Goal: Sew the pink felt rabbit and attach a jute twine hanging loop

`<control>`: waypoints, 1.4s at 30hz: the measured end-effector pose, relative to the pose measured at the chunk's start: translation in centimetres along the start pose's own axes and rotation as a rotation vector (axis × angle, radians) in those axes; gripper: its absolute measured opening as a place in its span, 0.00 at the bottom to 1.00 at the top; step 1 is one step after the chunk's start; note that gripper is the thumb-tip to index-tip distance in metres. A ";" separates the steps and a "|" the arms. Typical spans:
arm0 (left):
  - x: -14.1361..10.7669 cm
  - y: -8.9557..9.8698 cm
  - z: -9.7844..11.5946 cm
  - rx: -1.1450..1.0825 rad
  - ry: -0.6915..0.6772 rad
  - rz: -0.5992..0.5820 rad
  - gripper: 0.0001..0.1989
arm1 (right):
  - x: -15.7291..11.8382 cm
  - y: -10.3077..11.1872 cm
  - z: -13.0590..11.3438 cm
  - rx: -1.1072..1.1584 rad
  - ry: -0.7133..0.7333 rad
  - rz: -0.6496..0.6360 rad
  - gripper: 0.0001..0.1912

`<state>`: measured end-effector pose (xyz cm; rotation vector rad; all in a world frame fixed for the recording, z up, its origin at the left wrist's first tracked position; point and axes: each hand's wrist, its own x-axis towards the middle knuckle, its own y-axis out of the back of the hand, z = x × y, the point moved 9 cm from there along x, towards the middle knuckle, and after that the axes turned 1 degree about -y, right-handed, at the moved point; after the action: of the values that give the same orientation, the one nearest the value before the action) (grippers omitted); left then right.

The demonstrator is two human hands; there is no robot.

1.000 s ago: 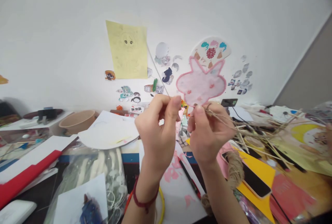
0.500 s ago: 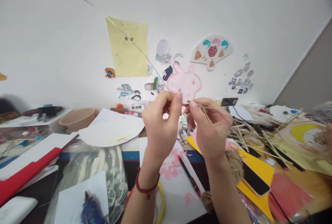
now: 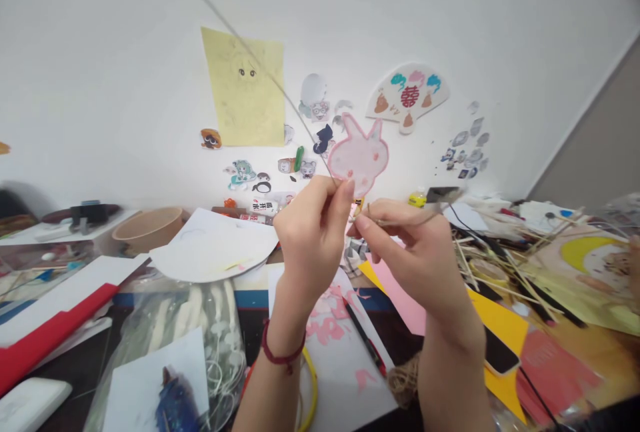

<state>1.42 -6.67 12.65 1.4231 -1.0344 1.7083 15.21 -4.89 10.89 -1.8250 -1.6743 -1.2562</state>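
In the head view my left hand (image 3: pixel 313 232) is raised over the desk, thumb and forefinger pinched on a long thin wire (image 3: pixel 280 85) that slants up to the upper left. Just above those fingertips stands a pink rabbit-head cutout (image 3: pixel 363 152) with two ears; its lower edge is hidden behind the fingers, so how it is fastened cannot be told. My right hand (image 3: pixel 410 245) is closed close by on the right, pinching brown twine (image 3: pixel 420 217) that trails off to the right. A ball of twine (image 3: pixel 404 382) lies below, beside my right forearm.
A white sheet with pink scraps (image 3: pixel 327 325) lies under my hands. Orange card (image 3: pixel 505 385) and a phone (image 3: pixel 500 352) are to the right, with thin sticks (image 3: pixel 523 279) beyond. A plastic bag (image 3: pixel 170 312) and a white fan-shaped piece (image 3: pixel 210 249) lie left. The wall stands behind.
My right hand has moved slightly down and away from the left fingertips, drawing the twine out to the right. The wire and the rabbit cutout have tilted a little.
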 end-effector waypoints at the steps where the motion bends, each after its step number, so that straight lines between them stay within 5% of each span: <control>1: 0.0 -0.1 0.1 0.012 -0.014 -0.010 0.14 | 0.0 0.0 0.2 -0.005 -0.024 -0.017 0.13; 8: -0.2 -0.8 0.4 0.053 -0.074 -0.096 0.13 | 0.0 -0.1 0.0 0.130 -0.007 -0.156 0.16; 13: -0.4 -1.1 0.3 0.048 -0.075 -0.103 0.13 | -0.6 -0.2 0.8 0.191 -0.138 -0.253 0.19; 28: -0.3 -1.2 1.0 0.040 -0.134 -0.114 0.13 | 0.1 0.5 0.5 -0.011 0.045 -0.122 0.19; 42: -0.3 -1.3 1.2 -0.081 -0.137 -0.126 0.12 | 0.1 0.0 1.5 0.209 -0.052 -0.258 0.22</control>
<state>3.13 -7.10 12.70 1.5367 -1.0517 1.4802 15.76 -3.70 10.19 -1.5696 -2.0374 -1.0874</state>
